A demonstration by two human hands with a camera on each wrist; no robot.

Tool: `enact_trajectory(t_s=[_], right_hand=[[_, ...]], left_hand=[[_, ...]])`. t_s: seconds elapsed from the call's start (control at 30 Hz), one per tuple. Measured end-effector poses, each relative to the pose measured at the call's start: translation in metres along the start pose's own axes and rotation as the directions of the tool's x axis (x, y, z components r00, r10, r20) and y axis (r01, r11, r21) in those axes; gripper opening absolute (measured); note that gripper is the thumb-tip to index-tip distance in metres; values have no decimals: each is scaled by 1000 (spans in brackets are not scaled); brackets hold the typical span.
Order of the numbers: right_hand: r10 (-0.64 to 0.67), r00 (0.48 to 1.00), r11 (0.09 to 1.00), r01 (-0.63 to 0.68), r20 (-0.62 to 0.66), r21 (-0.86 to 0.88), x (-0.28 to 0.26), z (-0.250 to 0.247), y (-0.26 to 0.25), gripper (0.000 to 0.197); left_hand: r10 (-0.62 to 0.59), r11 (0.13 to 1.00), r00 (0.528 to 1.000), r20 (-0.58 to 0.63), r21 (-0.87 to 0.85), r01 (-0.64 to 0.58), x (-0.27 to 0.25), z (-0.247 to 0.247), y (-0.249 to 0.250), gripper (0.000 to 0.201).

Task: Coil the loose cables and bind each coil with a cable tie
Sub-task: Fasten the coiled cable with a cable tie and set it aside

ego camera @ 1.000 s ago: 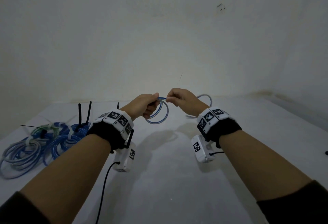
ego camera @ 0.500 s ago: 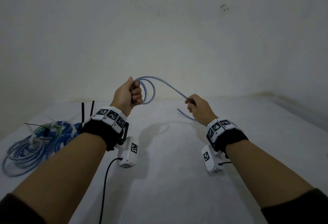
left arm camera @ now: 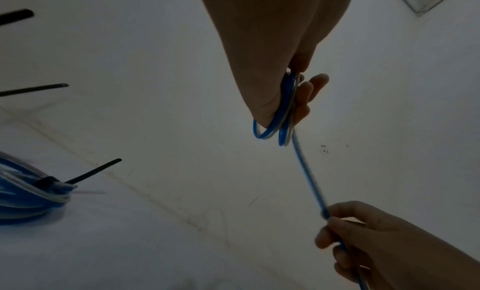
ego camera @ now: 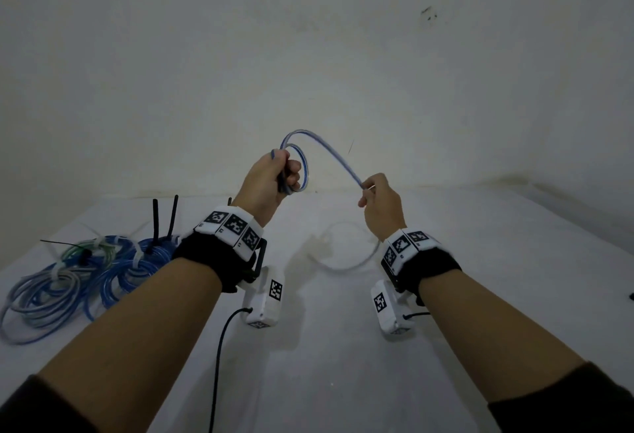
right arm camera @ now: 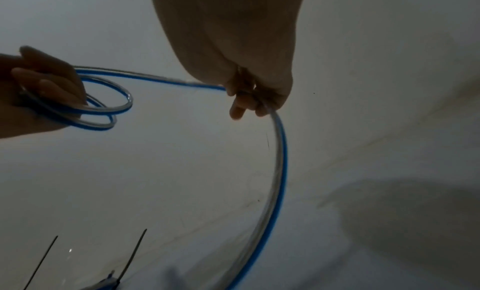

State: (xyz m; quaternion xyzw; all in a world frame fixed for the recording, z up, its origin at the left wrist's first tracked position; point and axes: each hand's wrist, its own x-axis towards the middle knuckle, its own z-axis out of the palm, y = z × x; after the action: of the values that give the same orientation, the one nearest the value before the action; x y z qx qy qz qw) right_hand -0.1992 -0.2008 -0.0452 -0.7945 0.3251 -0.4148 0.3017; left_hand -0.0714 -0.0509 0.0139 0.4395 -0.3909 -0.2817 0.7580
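A blue-and-clear cable (ego camera: 329, 154) (left arm camera: 309, 171) (right arm camera: 281, 160) is held up in the air above a white table (ego camera: 326, 364). My left hand (ego camera: 274, 175) (left arm camera: 293, 101) (right arm camera: 44, 93) grips a small coil of two or three loops in its curled fingers. From the coil the cable arches over to my right hand (ego camera: 377, 195) (left arm camera: 345, 232) (right arm camera: 249, 101), which pinches it about a hand's width away. Below the right hand the loose tail curves down toward the table. Its far end is out of sight.
Several coiled blue and grey cables (ego camera: 68, 278) (left arm camera: 26, 200) lie bound at the table's left edge. Black cable tie tails (ego camera: 164, 216) (left arm camera: 93, 171) (right arm camera: 135, 251) stick up from them. A wall rises right behind the table. A black lead (ego camera: 219, 357) hangs from the left wrist camera.
Both hands have risen from near the table and parted. The left hand lifted the coil higher. The right hand drew away rightward along the cable, then came back up toward the coil.
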Motion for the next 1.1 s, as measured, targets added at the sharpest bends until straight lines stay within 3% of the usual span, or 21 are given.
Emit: enact_trajectory(t_s=[0.13,0.27,0.33,0.43,0.6,0.67,0.77,0.87,1.0,1.1], right_hand=[[36,999,978,-33,11,-207,1,6,-3,25],[21,981,996,-4,194,-87,-2,12,-13,35],[-38,961,998,48,275,-30,-7,13,-17,39],[-102,934,991,124,341,-42,-12,13,-26,25],[-237,896,969,243,375,32,-16,5,-32,13],[-256,887,956,291,383,-34,-19,3,-36,12],[-266,862,869,407,431,-279,-21,2,-40,14],[-203,820,799,455,536,-393,-24,-3,-36,18],[-13,800,980,130,600,-153,-31,-8,-30,19],[54,786,993,23,616,-116,-33,-4,-32,22]], left_hand=[[96,984,995,24,147,-99,2,9,-1,27],[222,856,972,82,461,-234,4,12,-10,16],[252,722,955,158,626,-294,5,9,-15,13],[199,469,941,275,816,-337,5,4,-20,12],[37,93,939,341,935,-343,2,-2,-18,8],[0,-9,946,325,946,-325,3,-2,-18,15],[-14,-134,955,296,946,-295,3,-4,-18,19],[-24,-189,966,258,948,-258,0,-10,-16,19],[-30,-204,983,180,962,-183,0,-17,-15,16],[-61,-94,994,86,991,-91,2,-19,-16,20]])
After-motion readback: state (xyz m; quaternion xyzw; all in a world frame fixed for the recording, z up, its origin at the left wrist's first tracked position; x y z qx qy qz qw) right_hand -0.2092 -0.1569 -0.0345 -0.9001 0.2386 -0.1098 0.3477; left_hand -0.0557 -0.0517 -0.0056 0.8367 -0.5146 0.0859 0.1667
